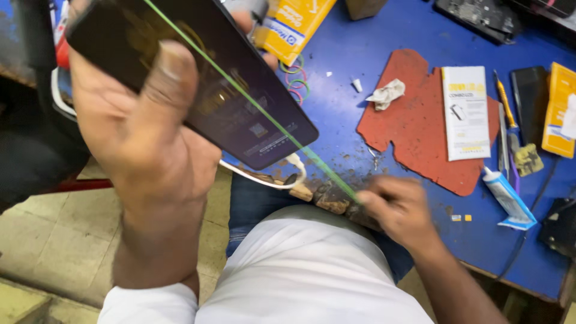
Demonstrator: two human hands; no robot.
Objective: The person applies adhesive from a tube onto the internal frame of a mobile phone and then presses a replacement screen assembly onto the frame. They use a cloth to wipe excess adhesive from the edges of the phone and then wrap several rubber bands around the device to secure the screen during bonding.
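The left hand (141, 120) grips the phone (198, 78), fingers closed; the right hand (399, 207) pinches the green rubber band (264, 114) taut — best kept centred, tension even, over the bench (384, 60).

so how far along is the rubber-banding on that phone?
Done: green rubber band hooked across the dark phone in the left hand. In hand: right hand pinches its stretched end at the blue table edge. Left: end not seated; spare bands unused.
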